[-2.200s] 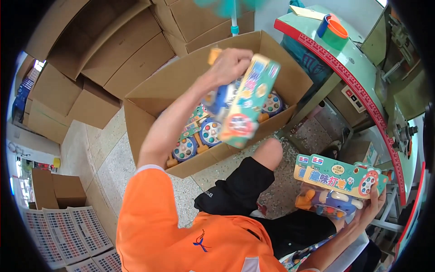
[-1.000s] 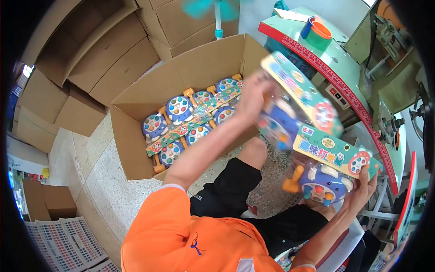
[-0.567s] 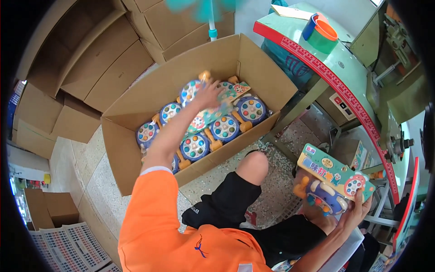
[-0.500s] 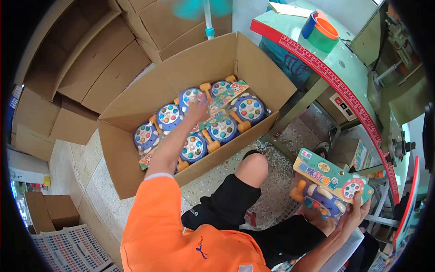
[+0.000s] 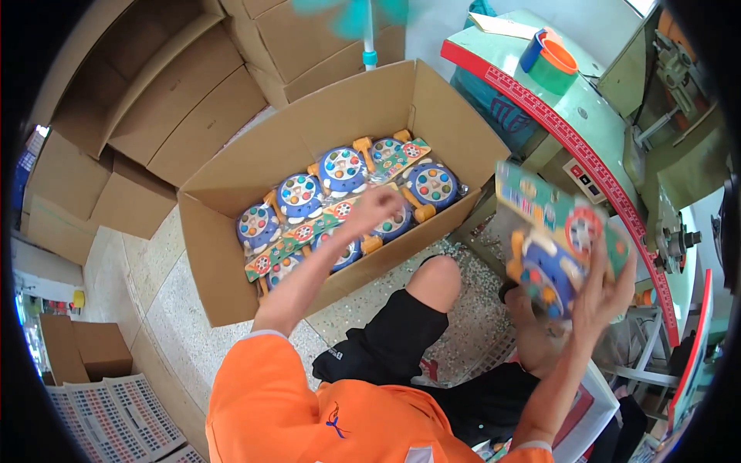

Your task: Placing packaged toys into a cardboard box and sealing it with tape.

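My right hand grips a packaged toy hammer game by the edge of its green printed header card. The blue toy hangs below the card with an orange part beside it, slightly smeared by motion. Over the open cardboard carton, my left hand hovers with fingers loosely curled and apart, holding nothing I can see. In the carton, several matching blue round toys with coloured dots and orange hammers lie face up in two rows, header cards between them. My left hand and forearm hide some in the near row.
A pale green table with a red ruled edge curves along the right, bearing tape rolls and a machine. Large cartons stand behind and left. A teal fan is beyond. Printed sheets lie at lower left.
My left hand has drawn off the far-row toys, moving right and nearer, its fingers curling. My right hand has raised the packaged toy and turned it more upright.
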